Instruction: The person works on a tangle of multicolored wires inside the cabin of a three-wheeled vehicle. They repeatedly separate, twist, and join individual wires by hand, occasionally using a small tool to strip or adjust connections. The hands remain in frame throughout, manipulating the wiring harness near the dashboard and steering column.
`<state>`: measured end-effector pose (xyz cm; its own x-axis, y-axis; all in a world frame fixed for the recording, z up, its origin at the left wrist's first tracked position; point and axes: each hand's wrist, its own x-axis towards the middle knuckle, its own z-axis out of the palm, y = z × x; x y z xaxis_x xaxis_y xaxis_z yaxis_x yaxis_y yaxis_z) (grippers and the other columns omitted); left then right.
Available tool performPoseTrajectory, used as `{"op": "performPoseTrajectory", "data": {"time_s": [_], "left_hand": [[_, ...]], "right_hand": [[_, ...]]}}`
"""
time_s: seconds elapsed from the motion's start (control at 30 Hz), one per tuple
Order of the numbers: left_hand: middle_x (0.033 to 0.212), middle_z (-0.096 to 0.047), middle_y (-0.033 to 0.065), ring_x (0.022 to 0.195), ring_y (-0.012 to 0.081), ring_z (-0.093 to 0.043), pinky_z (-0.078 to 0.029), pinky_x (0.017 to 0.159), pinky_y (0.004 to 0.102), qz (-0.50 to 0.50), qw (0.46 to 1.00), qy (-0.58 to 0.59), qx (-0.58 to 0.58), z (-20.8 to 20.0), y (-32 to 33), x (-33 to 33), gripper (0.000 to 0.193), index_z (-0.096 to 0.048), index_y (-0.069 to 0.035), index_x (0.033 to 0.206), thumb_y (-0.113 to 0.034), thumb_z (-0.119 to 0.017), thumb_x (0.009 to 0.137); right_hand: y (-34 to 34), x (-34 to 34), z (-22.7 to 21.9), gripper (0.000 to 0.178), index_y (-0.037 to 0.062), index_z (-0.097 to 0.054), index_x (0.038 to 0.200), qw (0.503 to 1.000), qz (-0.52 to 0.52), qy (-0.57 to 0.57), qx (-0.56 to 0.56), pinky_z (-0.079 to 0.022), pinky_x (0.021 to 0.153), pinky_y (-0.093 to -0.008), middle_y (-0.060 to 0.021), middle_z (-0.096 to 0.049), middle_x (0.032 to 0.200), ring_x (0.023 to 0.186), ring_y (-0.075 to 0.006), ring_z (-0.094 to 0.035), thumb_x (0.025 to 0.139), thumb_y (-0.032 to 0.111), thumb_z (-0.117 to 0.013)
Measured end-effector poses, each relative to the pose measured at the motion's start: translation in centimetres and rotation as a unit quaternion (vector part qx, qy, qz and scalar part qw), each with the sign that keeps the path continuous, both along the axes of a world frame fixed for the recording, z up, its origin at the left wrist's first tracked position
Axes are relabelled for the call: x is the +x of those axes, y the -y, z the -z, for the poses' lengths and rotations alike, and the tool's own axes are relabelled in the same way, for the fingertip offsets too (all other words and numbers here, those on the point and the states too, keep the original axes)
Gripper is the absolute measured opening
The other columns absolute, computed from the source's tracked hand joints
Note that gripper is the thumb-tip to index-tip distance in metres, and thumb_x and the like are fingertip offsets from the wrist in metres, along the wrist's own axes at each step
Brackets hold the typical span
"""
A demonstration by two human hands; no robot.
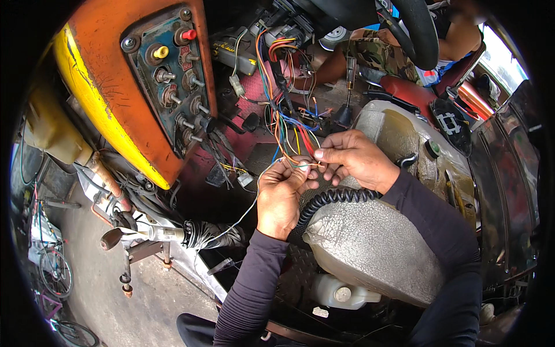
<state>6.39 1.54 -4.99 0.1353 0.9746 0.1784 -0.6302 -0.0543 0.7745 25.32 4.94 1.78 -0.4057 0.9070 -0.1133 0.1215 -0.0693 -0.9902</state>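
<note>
In the head view, the wires [281, 124] come down in a loose bundle from the far middle of the scene, and their near ends are at the person's fingertips, between the two hands. The left hand [283, 194] is closed in a pinch, thumb against forefinger, on a few thin strands, an orange one among them. The right hand [355, 161] is also drawn to a pinch, its thumb and forefinger on the wire ends just beside; exactly which strands it has is too small to tell. Bare copper seems to show there.

For work this fine, the left hand would best serve as the fixed clamp, close behind the bare ends, while the right fingertips do the turning. Even, light pressure should keep the strands lying together; a hard tug could strain the bundle farther up. The other colours crowd close by, so the chosen ends are best kept apart from them. A pale wire [243, 216] trails to the near left, and the black coiled cord [338, 198] lies just nearer than the hands, above the grey cover [376, 246]; forearms should avoid snagging either.
</note>
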Motion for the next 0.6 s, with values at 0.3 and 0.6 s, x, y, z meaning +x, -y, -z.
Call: {"op": "performPoseTrajectory", "data": {"time_s": [0.3, 0.6], "left_hand": [[0.101, -0.071, 0.0115, 0.086, 0.017, -0.067, -0.059, 0.075, 0.0304, 0.009, 0.997, 0.059, 0.05, -0.2, 1.1, 0.7, 0.007, -0.065, 0.002, 0.109, -0.003, -0.06, 0.106], [0.104, -0.073, 0.0031, 0.087, 0.01, -0.065, -0.059, 0.082, 0.0275, 0.011, 0.995, 0.04, -0.089, -0.1, 0.8, -0.3, 0.017, -0.07, -0.004, 0.12, -0.014, -0.065, 0.107]], "right_hand": [[-0.2, -0.2, -0.3, 0.02, -0.0034, -0.06, 0.104, 0.987, 0.15, 0.045, 0.041, -0.063, 0.058, -0.0345, -0.0123, -0.066, 0.093, 0.072, -0.0221, -0.073, 0.111, 0.015, -0.056], [1.3, 0.3, -0.6, 0.012, -0.0038, -0.061, 0.111, 0.997, 0.049, -0.019, 0.057, -0.062, 0.057, -0.0315, -0.0097, -0.068, 0.089, 0.068, -0.016, -0.069, 0.107, 0.008, -0.059]]}}
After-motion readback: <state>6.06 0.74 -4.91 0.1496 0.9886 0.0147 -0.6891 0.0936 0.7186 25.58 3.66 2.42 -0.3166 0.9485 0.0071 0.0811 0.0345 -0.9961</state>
